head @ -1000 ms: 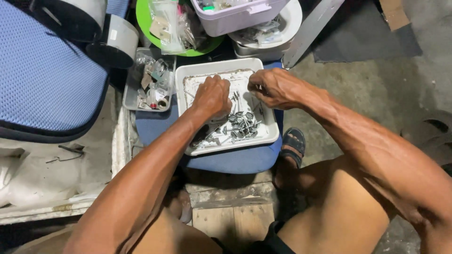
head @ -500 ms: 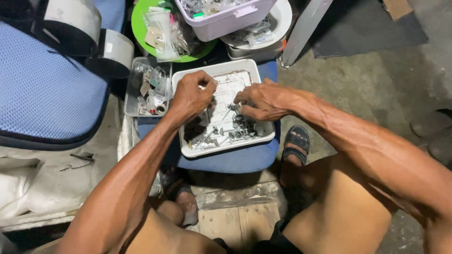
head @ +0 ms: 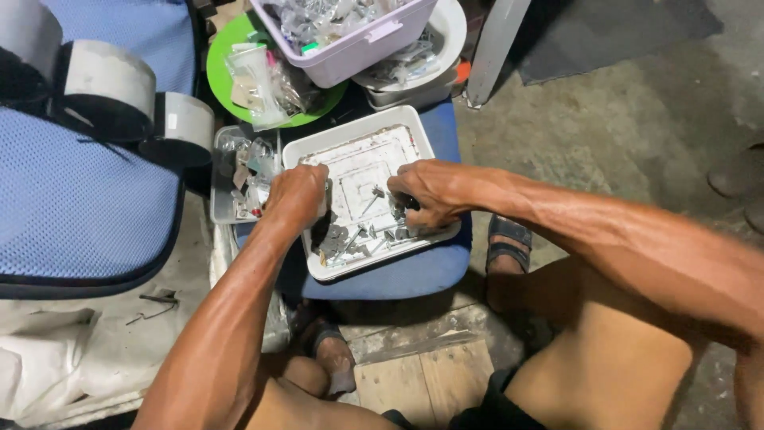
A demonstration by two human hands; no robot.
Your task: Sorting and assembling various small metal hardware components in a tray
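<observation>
Tray (head: 350, 137) long axis tilted up-right | left hand (head: 296, 195), right hand (head: 426, 191): grip unclear

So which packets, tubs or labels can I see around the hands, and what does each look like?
Clear plastic bags: crumpled, lying on the green plate, top left.
Lilac plastic tub: rectangular, top centre, full of small clear packets.
Small clear box: left of the white tray, beside the left hand.
No signs or screens.

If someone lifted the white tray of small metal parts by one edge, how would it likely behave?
The white tray looks thin and shallow, so it may flex a little. The loose metal parts would probably slide toward the low side and could spill over the low rim. With both the left hand and the right hand in it, it seems steady on the blue stool.
</observation>
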